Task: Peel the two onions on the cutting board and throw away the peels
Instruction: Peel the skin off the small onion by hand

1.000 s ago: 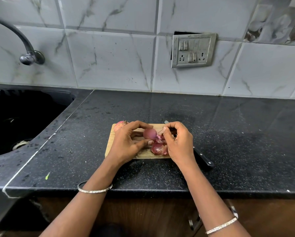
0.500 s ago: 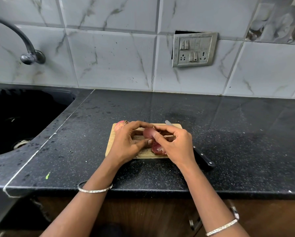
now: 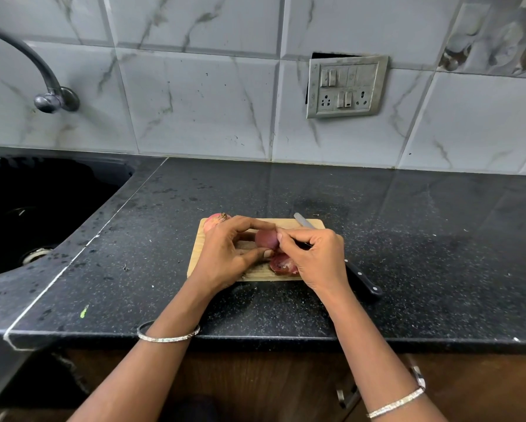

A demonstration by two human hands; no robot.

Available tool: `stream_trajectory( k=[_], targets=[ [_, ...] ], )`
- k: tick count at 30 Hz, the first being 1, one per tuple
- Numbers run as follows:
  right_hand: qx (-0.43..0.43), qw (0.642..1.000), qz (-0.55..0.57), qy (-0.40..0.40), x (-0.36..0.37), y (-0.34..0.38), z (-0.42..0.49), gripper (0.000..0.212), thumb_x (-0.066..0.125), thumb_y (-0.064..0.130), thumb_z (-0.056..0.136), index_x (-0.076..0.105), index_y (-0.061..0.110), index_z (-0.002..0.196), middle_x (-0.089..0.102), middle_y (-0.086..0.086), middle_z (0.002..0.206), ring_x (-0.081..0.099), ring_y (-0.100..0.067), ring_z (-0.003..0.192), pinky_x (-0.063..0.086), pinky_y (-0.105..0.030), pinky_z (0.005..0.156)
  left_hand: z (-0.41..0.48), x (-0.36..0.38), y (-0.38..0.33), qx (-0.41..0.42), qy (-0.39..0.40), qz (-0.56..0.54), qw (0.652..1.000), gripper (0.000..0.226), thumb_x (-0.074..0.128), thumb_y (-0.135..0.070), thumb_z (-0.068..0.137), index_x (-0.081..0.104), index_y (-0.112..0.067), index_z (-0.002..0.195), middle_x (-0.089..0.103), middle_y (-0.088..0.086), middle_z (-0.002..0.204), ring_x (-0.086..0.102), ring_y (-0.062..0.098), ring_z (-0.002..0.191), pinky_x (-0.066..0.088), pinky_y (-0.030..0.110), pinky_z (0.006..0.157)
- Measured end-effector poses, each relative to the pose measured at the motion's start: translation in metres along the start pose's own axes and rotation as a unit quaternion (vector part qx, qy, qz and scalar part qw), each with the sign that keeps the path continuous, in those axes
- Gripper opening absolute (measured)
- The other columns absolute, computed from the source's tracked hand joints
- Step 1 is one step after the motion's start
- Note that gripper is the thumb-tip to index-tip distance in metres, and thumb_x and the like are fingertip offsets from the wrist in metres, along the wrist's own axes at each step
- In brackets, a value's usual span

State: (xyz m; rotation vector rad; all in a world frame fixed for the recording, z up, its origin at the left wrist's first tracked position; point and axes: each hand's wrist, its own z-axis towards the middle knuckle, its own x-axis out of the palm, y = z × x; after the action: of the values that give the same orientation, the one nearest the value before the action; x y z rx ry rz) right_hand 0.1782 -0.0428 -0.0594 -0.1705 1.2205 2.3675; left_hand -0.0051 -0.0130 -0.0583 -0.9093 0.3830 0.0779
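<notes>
On the pale wooden cutting board [image 3: 264, 276], at its ten o'clock corner, a pinkish unpeeled onion [image 3: 213, 222] waits. The left hand [image 3: 225, 257] grips a partly peeled purple onion [image 3: 266, 239] mid-board. The right hand [image 3: 316, 257], at three o'clock, pinches its skin. Loose purple peels [image 3: 281, 264] lie beneath. The first onion's peeling seems underway; next, that strip likely needs tearing free.

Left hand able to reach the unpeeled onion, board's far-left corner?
Probably not yet: the left hand grips the purple onion. The unpeeled onion sits just beyond its knuckles with nothing between, so reach looks free once it lets go.
</notes>
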Motion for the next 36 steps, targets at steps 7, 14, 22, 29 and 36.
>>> stream_trajectory(
  k=[7, 14, 22, 29, 36],
  targets=[
    [-0.005, 1.000, 0.002, -0.005, 0.0001, 0.0005, 0.0010, 0.012, 0.080, 0.019, 0.086, 0.082, 0.017, 0.098, 0.077, 0.010, 0.098, 0.056, -0.003, 0.127, 0.038, -0.043, 0.117, 0.0012, 0.0013, 0.0028, -0.023, -0.002, -0.021, 1.000, 0.044, 0.087, -0.001, 0.074, 0.075, -0.016, 0.113, 0.072, 0.001, 0.115, 0.071, 0.009, 0.105, 0.055, 0.020, 0.092],
    [-0.018, 1.000, 0.012, 0.005, 0.0006, 0.0017, 0.0014, 0.008, 0.075, 0.011, 0.090, 0.082, 0.012, 0.086, 0.066, 0.039, 0.075, 0.068, 0.011, 0.089, 0.040, -0.048, 0.115, 0.0006, 0.0002, 0.0015, -0.006, 0.003, -0.011, 1.000, 0.044, 0.088, 0.000, 0.072, 0.075, -0.016, 0.111, 0.073, -0.001, 0.112, 0.070, 0.010, 0.107, 0.054, 0.025, 0.097],
    [-0.016, 0.999, 0.031, 0.008, 0.0016, -0.0032, 0.0024, 0.005, 0.078, 0.015, 0.088, 0.082, 0.014, 0.089, 0.077, 0.014, 0.087, 0.067, 0.011, 0.098, 0.031, -0.043, 0.122, 0.0006, -0.0006, -0.0006, -0.009, 0.010, -0.003, 1.000, 0.044, 0.088, -0.002, 0.072, 0.075, -0.018, 0.111, 0.073, -0.002, 0.113, 0.069, 0.009, 0.107, 0.055, 0.027, 0.098],
    [0.025, 1.000, 0.006, -0.001, 0.0009, -0.0038, 0.0026, 0.008, 0.077, 0.015, 0.088, 0.083, 0.020, 0.087, 0.070, 0.033, 0.078, 0.059, -0.014, 0.128, 0.044, -0.042, 0.111, 0.0004, 0.0000, -0.0030, -0.015, 0.012, 0.001, 1.000, 0.043, 0.087, -0.001, 0.073, 0.074, -0.019, 0.111, 0.074, -0.002, 0.113, 0.069, 0.008, 0.106, 0.056, 0.029, 0.097],
    [0.047, 0.999, 0.008, -0.005, 0.0007, -0.0010, 0.0030, 0.010, 0.079, 0.018, 0.086, 0.083, 0.026, 0.090, 0.065, 0.040, 0.078, 0.051, -0.015, 0.137, 0.044, -0.048, 0.108, -0.0007, 0.0005, -0.0042, -0.033, 0.003, -0.004, 0.999, 0.041, 0.086, -0.002, 0.075, 0.074, -0.014, 0.112, 0.073, -0.003, 0.113, 0.070, 0.008, 0.106, 0.057, 0.032, 0.097]
  ],
)
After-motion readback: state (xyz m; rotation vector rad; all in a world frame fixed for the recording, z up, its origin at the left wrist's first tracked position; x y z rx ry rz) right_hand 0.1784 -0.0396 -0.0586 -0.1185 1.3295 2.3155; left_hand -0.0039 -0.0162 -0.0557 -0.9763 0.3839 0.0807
